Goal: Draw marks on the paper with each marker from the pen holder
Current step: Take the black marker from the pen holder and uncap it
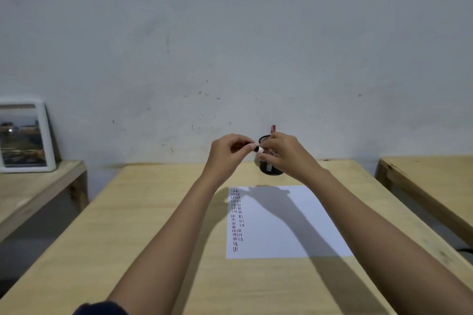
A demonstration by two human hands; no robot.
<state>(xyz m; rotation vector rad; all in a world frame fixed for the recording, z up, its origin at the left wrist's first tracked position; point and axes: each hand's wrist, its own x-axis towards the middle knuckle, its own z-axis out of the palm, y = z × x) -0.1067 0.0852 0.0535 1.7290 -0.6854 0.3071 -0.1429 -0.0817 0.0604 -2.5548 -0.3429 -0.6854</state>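
Note:
Both hands are raised above the far end of the wooden table [143, 225], meeting in front of the black mesh pen holder [271, 170]. My left hand [226, 155] pinches a black marker cap [250, 147]. My right hand [286, 155] grips a white-bodied marker [260, 149], mostly hidden by the fingers. Cap and marker end touch or nearly touch; I cannot tell which. A red marker [273, 128] sticks up out of the holder. The white paper [281, 227] lies below the hands, with columns of short red and black dashes [236, 220] along its left side.
A white-framed picture [25, 135] leans on the wall on a side table at the left. Another wooden table [430, 186] stands at the right, across a narrow gap. The grey wall runs right behind the holder.

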